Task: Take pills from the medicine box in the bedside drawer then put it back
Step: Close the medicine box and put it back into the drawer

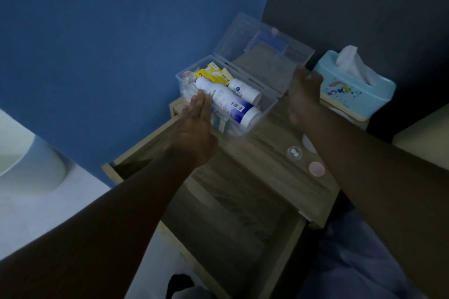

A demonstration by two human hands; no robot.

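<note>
One clear medicine box (263,108); lid open.

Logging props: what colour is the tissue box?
Light blue tissue box with cartoon print; head view.

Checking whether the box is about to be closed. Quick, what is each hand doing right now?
Left hand: open, flat against the medicine box side, holding nothing.
Right hand: at the open lid edge; grip cannot be told.

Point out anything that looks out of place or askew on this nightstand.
The clear medicine box sits at the nightstand top's left edge, its near corner seeming to jut over the open drawer. Its lid is flung back. Two white pills sit in a small clear cap. Nothing looks spilled.
</note>
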